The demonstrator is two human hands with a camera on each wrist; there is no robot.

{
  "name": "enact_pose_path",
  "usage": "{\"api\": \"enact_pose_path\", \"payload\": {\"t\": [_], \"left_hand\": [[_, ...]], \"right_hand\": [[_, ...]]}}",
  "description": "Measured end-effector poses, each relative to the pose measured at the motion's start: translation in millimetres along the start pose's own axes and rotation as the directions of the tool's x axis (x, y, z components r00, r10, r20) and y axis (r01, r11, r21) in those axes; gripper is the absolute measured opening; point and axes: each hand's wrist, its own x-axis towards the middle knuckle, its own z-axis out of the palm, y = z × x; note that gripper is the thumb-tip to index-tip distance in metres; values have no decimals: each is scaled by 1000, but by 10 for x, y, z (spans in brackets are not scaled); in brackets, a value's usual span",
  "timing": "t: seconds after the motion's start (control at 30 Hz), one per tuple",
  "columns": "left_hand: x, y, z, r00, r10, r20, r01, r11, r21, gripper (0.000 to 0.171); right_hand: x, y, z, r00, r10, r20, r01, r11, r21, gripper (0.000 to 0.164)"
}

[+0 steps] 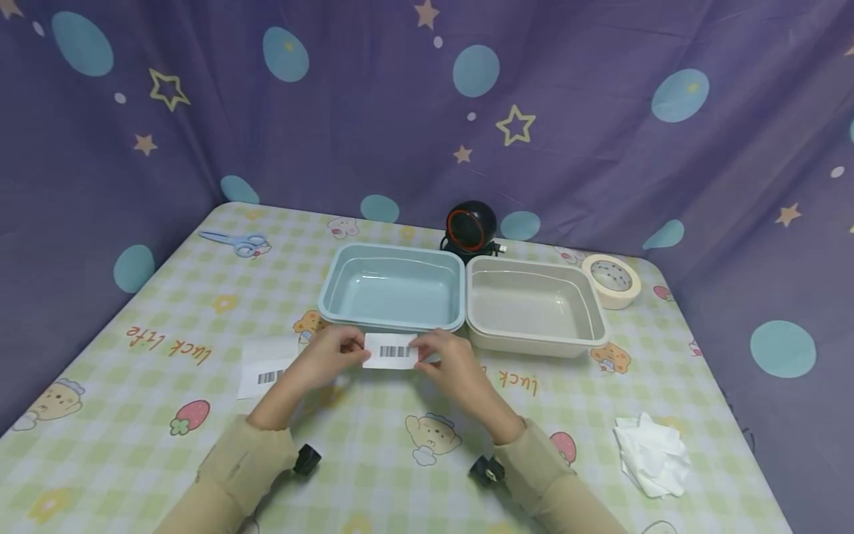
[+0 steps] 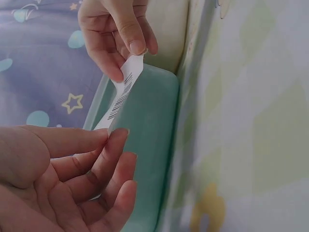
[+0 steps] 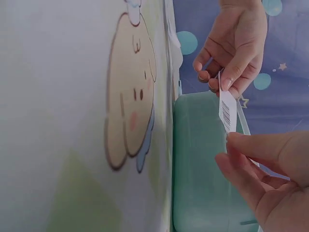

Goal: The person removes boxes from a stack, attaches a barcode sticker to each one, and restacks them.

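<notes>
A white barcode label (image 1: 391, 351) is stretched between both hands, just in front of the blue plastic basin (image 1: 394, 319). My left hand (image 1: 328, 356) pinches its left edge between thumb and index finger. At the opposite edge, my right hand (image 1: 456, 365) pinches it the same way. In the left wrist view the label (image 2: 124, 92) bends slightly between the two grips, its printed bars visible. The right wrist view shows the label (image 3: 227, 110) held off the table, beside the basin's wall (image 3: 203, 159).
A beige basin (image 1: 534, 343) stands right of the blue one, with a tape roll (image 1: 624, 298) beyond it. Behind them is a black round device (image 1: 471, 226). Scissors (image 1: 235, 241) lie far left, more barcode paper (image 1: 256, 374) nearer, and crumpled white tissue (image 1: 652, 455) at right.
</notes>
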Motion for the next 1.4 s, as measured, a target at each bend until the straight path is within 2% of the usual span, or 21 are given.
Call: {"api": "enact_pose_path", "payload": {"t": [0.23, 0.4, 0.8, 1.13, 1.4], "left_hand": [[9, -37, 29, 999, -26, -25, 26, 1000, 8, 8], [17, -51, 43, 999, -31, -45, 31, 1000, 2, 6], [42, -130, 94, 996, -13, -94, 11, 1000, -13, 6], [65, -179, 129, 990, -47, -132, 39, 997, -61, 15], [104, -204, 151, 987, -54, -154, 33, 990, -135, 22]], "right_hand": [[3, 8, 28, 999, 4, 34, -3, 1000, -26, 25], [-5, 15, 38, 999, 13, 41, -13, 1000, -8, 24], [-23, 49, 30, 989, 48, 138, -43, 998, -38, 37], [-7, 59, 47, 981, 98, 165, -94, 995, -31, 46], [-11, 57, 44, 979, 127, 162, -134, 990, 35, 47]]}}
